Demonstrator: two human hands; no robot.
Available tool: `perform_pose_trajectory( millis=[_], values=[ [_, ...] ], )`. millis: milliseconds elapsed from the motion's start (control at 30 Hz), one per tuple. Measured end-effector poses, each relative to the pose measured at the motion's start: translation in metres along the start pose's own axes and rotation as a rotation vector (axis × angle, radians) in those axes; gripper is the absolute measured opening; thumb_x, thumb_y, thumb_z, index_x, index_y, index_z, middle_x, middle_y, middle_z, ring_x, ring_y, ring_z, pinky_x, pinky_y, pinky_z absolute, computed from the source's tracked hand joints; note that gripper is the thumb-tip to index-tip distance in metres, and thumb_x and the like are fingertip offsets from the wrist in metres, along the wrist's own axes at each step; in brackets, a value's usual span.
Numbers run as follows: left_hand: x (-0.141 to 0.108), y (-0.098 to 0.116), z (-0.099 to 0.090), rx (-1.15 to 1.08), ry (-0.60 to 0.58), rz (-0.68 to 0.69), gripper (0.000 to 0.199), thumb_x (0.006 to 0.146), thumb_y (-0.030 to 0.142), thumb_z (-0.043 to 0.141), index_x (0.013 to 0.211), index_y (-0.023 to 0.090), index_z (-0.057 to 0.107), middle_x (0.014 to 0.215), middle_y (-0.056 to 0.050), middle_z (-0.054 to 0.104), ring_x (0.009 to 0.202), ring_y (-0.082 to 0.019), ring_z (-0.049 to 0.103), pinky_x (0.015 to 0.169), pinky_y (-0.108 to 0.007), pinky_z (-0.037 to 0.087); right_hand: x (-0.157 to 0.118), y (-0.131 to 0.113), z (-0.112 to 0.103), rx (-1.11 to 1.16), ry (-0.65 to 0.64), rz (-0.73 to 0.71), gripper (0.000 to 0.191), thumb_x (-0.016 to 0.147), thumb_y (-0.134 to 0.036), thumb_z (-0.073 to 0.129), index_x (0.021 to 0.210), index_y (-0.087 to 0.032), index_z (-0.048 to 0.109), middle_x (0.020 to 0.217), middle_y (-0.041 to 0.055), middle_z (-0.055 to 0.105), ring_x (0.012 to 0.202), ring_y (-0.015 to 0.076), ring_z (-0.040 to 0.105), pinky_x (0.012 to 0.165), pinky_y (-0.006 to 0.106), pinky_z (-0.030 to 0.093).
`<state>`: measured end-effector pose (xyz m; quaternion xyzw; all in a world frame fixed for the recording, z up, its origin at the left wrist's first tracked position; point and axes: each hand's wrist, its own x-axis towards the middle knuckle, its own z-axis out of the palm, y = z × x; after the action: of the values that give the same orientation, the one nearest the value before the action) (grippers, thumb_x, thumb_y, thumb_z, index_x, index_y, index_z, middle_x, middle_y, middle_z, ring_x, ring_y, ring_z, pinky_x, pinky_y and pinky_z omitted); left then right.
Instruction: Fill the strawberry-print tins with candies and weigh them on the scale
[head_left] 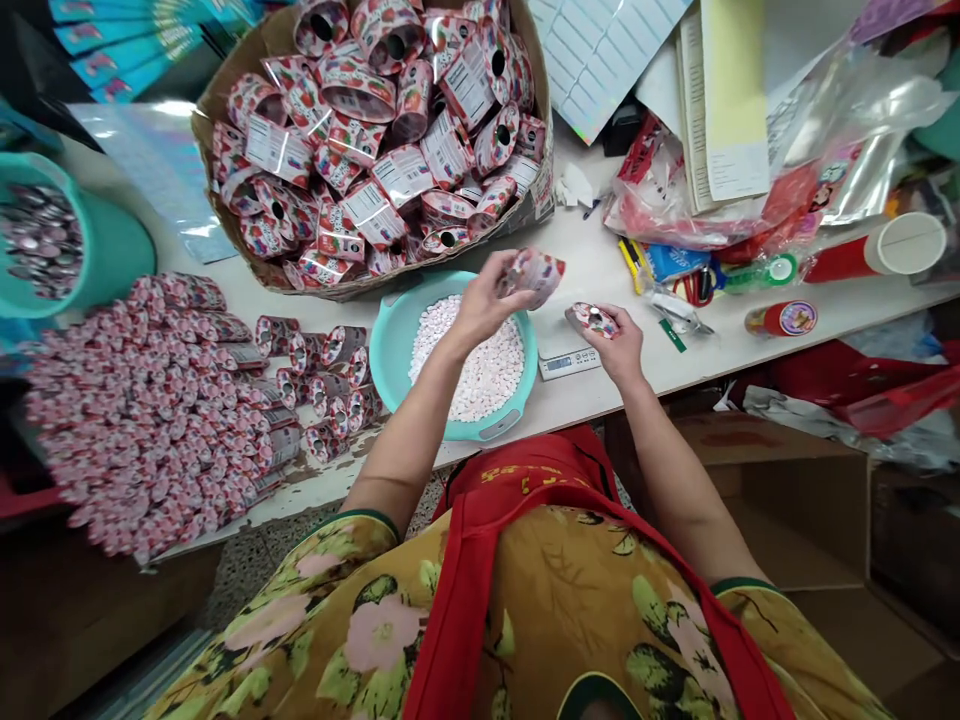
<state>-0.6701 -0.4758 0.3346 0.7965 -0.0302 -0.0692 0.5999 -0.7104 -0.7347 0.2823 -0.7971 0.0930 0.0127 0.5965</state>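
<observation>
Nearest, the red cloth apron [469, 560] lies over a mustard floral shirt [382, 630], its yellow lettering too creased to read. Below and right of the mint-green round plastic basin [390, 350], an open brown cardboard carton [795, 520] sits in shadow, its contents hard to make out.

The basin rests on the worn, chipped white bench [600, 398] and holds small, smooth white pellets [484, 370], partly hidden by the left forearm. Above its right rim, the left hand [484, 305] has its fingers around a curved glossy red-and-white printed wrapper [538, 278], blurred and partly covered. Right of the basin, the fingers of the right hand [622, 348] pinch a second printed wrapper with a dark round hole [595, 320]; the underside is hidden. Near that hand is a flat white digital scale [570, 364], its display unreadable and its far part obscured.

Left of the basin, short tubular wrappers [328, 390] lie loose beside a dense, crinkled mound of similar wrappers [165, 420]. Farther left, a teal plastic bucket [120, 240], cut off by the view, holds shiny rounded pieces [41, 245] of unclear material.

Beyond the basin, a frayed brown cardboard box [341, 292] brims with glossy printed wrappers [405, 175], its far edge cropped. To the basin's far right, crumpled clear and red plastic [667, 205] partly covers other items.
</observation>
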Motion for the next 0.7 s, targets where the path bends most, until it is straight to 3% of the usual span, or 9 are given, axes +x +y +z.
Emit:
perform_pose_trajectory(
  millis=[100,200,233,333,367,433,533,633,700],
  values=[
    [-0.043,0.002,-0.04,-0.233,0.097,-0.108,0.054,0.076,0.038,0.076,0.122,0.018,0.058,0.111,-0.005,0.068,0.098,-0.02,0.063,0.086,-0.032,0.051,0.009,-0.003,0.024,-0.124,-0.061,-0.067,0.058,0.067,-0.052,0.081,0.112,-0.018,0.066,0.116,0.0105,0.067,0.113,0.0262,0.062,0.107,0.046,0.049],
    [-0.085,-0.004,-0.047,-0.399,0.108,-0.276,0.05,0.073,0.04,0.079,0.114,0.017,0.059,0.103,-0.005,0.068,0.09,-0.019,0.063,0.077,-0.028,0.052,-0.007,-0.029,0.043,-0.212,-0.003,-0.164,0.065,0.073,-0.053,0.078,0.126,-0.021,0.061,0.135,0.0141,0.057,0.129,0.0292,0.053,0.11,0.048,0.046],
    [-0.096,-0.007,-0.043,-0.448,0.088,-0.321,0.05,0.072,0.04,0.08,0.112,0.017,0.06,0.103,-0.005,0.068,0.09,-0.019,0.063,0.077,-0.027,0.051,-0.018,-0.042,0.051,-0.2,-0.045,-0.168,0.069,0.074,-0.053,0.078,0.132,-0.022,0.058,0.14,0.0139,0.053,0.128,0.0287,0.053,0.107,0.046,0.048],
    [-0.119,-0.018,-0.028,-0.651,0.124,-0.429,0.05,0.072,0.047,0.082,0.108,0.016,0.065,0.099,-0.005,0.07,0.089,-0.018,0.065,0.077,-0.025,0.051,-0.057,-0.075,0.084,-0.129,-0.438,-0.047,0.077,0.071,-0.051,0.08,0.137,-0.021,0.053,0.131,0.0107,0.061,0.107,0.0247,0.063,0.092,0.04,0.054],
    [-0.124,-0.023,-0.024,-0.746,0.184,-0.471,0.049,0.075,0.051,0.079,0.107,0.016,0.066,0.097,-0.005,0.07,0.087,-0.018,0.066,0.076,-0.025,0.051,-0.068,-0.082,0.096,-0.119,-0.552,0.013,0.077,0.068,-0.05,0.081,0.134,-0.02,0.055,0.122,0.0087,0.065,0.099,0.0234,0.065,0.089,0.038,0.055],
    [-0.128,-0.031,-0.02,-0.928,0.326,-0.559,0.048,0.084,0.059,0.069,0.104,0.016,0.067,0.09,-0.005,0.071,0.081,-0.017,0.067,0.073,-0.026,0.052,-0.084,-0.087,0.116,-0.125,-0.636,0.089,0.071,0.067,-0.047,0.081,0.128,-0.019,0.057,0.109,0.0045,0.069,0.093,0.0217,0.065,0.086,0.035,0.053],
    [-0.127,-0.043,-0.017,-1.064,0.441,-0.718,0.045,0.094,0.057,0.056,0.091,0.013,0.068,0.079,-0.005,0.069,0.068,-0.016,0.065,0.066,-0.026,0.051,-0.093,-0.083,0.13,-0.225,-0.585,0.133,0.062,0.066,-0.038,0.08,0.121,-0.02,0.057,0.104,0.002,0.069,0.092,0.0213,0.065,0.085,0.034,0.051],
    [-0.121,-0.05,-0.012,-1.055,0.515,-0.864,0.032,0.093,0.041,0.063,0.076,0.013,0.062,0.065,-0.001,0.063,0.054,-0.012,0.058,0.059,-0.024,0.048,-0.092,-0.077,0.129,-0.309,-0.562,0.168,0.056,0.065,-0.034,0.08,0.114,-0.02,0.058,0.1,0.0013,0.069,0.091,0.0215,0.064,0.084,0.034,0.049],
    [-0.119,-0.05,-0.01,-1.051,0.529,-0.871,0.027,0.091,0.035,0.066,0.075,0.014,0.062,0.065,0.0,0.063,0.052,-0.011,0.056,0.058,-0.024,0.047,-0.091,-0.075,0.126,-0.282,-0.541,0.166,0.057,0.064,-0.036,0.08,0.113,-0.021,0.057,0.098,0.0002,0.068,0.088,0.0201,0.063,0.082,0.033,0.048]
  ],
)
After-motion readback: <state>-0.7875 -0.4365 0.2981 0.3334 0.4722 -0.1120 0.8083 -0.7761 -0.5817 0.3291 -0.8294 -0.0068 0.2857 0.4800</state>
